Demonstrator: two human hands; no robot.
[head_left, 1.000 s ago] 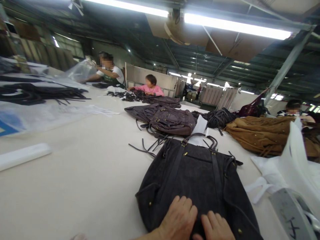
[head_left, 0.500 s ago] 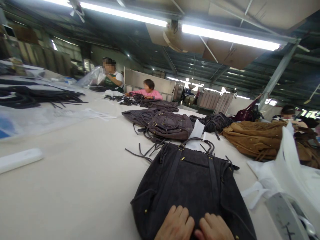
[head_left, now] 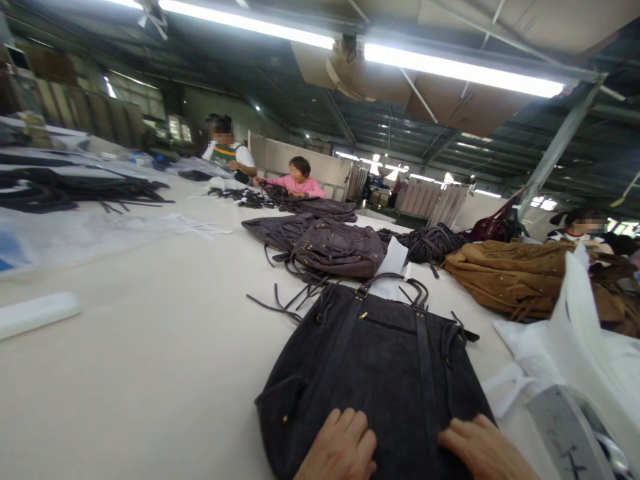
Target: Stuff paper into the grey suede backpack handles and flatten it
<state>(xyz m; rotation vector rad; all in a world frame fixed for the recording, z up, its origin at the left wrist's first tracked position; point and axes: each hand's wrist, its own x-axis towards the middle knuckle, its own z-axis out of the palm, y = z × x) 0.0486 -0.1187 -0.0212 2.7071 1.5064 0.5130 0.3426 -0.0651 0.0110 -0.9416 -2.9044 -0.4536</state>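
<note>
Two hands are pressed flat on the near end of a dark suede bag (head_left: 375, 373) that lies in the lower centre of the frame on a pale table (head_left: 150, 373). The left hand (head_left: 340, 450) is laid with its fingers loosely curled on the lower middle of the panel; the right hand (head_left: 483, 447) is spread open at the bag's lower right edge. Nothing is gripped by either; both merely rest on the fabric, set apart from each other.

As a judgement, the bag appears to be being smoothed flat. This would be done well if even pressure were kept under both palms, the fabric were stroked outward from the middle toward the edges, and the two straps (head_left: 420, 360) running down the panel were left straight and untwisted. Care would be needed that the loose cords (head_left: 280, 303) at the upper left of the bag are not dragged under it.

Beyond the bag, in the middle of the frame, a purple-grey bag (head_left: 335, 250) is stacked with others, and a tan suede pile (head_left: 510, 277) lies at right. White plastic bags (head_left: 575, 347) are heaped at lower right. Other people are seated at the far end of the table.

No brand name or label can be read; dark marks on a grey object (head_left: 570, 427) at lower right are too blurred to make out.
</note>
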